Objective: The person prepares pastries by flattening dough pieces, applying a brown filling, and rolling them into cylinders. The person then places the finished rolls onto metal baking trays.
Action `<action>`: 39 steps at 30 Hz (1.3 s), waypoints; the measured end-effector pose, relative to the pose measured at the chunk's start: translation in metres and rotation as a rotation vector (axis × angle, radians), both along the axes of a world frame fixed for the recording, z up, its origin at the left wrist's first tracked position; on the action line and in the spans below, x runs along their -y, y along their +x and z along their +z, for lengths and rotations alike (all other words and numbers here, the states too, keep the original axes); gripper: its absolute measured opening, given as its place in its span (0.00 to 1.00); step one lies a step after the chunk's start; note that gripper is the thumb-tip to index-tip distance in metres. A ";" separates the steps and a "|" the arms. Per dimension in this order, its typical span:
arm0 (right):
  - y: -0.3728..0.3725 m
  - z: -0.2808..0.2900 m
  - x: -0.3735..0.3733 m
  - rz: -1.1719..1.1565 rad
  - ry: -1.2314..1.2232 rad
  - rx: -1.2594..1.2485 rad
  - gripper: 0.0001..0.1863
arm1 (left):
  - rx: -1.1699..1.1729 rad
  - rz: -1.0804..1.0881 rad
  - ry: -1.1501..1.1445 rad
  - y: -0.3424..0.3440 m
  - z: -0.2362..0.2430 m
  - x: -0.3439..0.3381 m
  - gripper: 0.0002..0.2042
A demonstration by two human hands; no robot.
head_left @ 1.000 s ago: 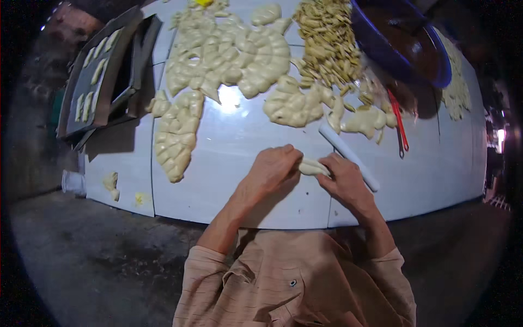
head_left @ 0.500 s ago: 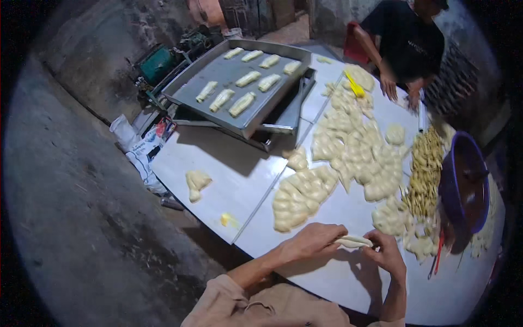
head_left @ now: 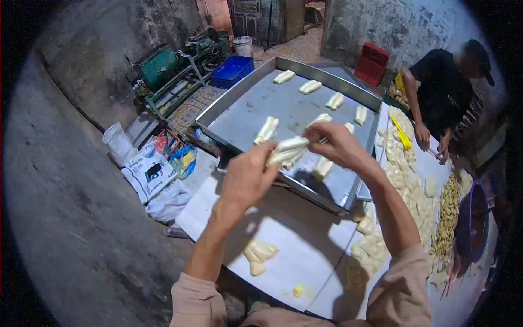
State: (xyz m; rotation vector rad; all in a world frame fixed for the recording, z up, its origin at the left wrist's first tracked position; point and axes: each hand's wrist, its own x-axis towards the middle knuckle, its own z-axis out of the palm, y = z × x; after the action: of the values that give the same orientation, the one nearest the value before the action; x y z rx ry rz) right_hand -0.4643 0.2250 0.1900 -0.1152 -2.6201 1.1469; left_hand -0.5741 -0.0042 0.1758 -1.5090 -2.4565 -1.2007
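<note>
A pale rolled dough piece (head_left: 287, 150) is stretched between my two hands, held over the near part of a large metal baking tray (head_left: 239, 109). My left hand (head_left: 248, 173) pinches its left end. At the other end, the fingers of my right hand (head_left: 340, 144) are closed on it. Several similar rolls lie spaced out on the tray, among them a dough roll (head_left: 266, 130) just beyond my left hand. Another dough roll (head_left: 322, 169) rests below my right hand, and my hands partly cover others.
On the white table, a small dough lump (head_left: 259, 255) lies near my left forearm. Many dough pieces (head_left: 411, 191) spread to the right, with a yellow scraper (head_left: 403, 134), filling strips (head_left: 447, 212) and a purple basin (head_left: 473, 223). A co-worker (head_left: 444, 87) works at the far right.
Both hands have moved from the table's near edge up over the tray, carrying the dough piece. The view has shifted left, toward the tray.
</note>
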 end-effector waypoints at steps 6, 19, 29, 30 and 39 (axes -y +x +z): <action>-0.190 -0.022 -0.011 0.098 0.117 -0.003 0.17 | -0.187 0.240 -0.095 -0.124 -0.012 -0.006 0.22; -0.293 -0.092 0.019 -0.286 0.338 0.198 0.19 | -0.154 0.307 -0.658 -0.212 -0.040 -0.034 0.25; -0.257 -0.073 -0.012 -0.222 0.383 0.137 0.21 | -0.200 0.282 -0.619 -0.190 -0.022 -0.025 0.38; -0.245 -0.064 -0.019 -0.264 0.475 0.202 0.22 | -0.230 0.270 -0.507 -0.190 -0.027 -0.026 0.37; -0.176 -0.077 -0.029 -0.371 -0.054 0.501 0.24 | -0.125 0.122 -0.604 -0.126 -0.036 -0.092 0.27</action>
State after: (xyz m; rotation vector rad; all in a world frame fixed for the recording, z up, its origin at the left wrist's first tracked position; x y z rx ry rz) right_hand -0.6403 0.2536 0.1130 -0.9698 -2.7964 1.1656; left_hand -0.7001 0.0878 0.1403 -1.4369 -2.9166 -0.3329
